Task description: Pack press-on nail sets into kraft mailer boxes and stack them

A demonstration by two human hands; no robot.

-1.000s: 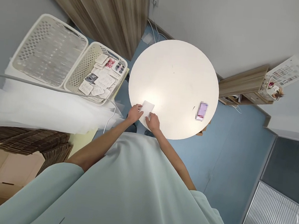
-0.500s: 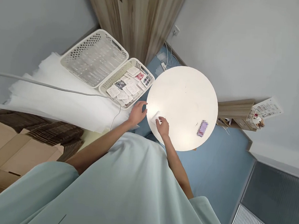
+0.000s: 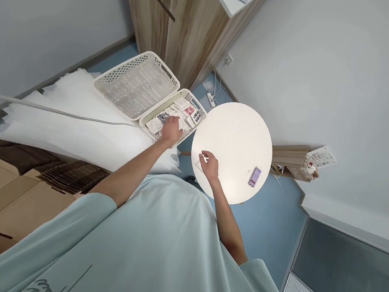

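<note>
My left hand point(image 3: 171, 131) reaches over a cream perforated basket point(image 3: 145, 119) filled with flat, card-like packets point(image 3: 182, 103), most of them white, some with dark or red prints. Its fingers are apart just above or touching the packets; nothing is visibly gripped. On the left side of the round white table point(image 3: 233, 131), my right hand point(image 3: 209, 165) hovers with thumb and fingers curved and apart. A thin white square item point(image 3: 198, 165) lies on the table beside that hand, hard to make out against the bright top.
A second basket point(image 3: 99, 83) holds clear plastic pieces. White sheets point(image 3: 62, 126) and folded cardboard boxes point(image 3: 30, 208) lie to the left, with a grey cable point(image 3: 56, 113) crossing. A blurred purple object point(image 3: 255, 176) rests on the table. A wooden cabinet point(image 3: 192, 31) stands behind.
My left hand has moved from the table's edge to above the packets in the basket. My right hand has lifted slightly off the white square item, which stays on the table. The view has shifted.
</note>
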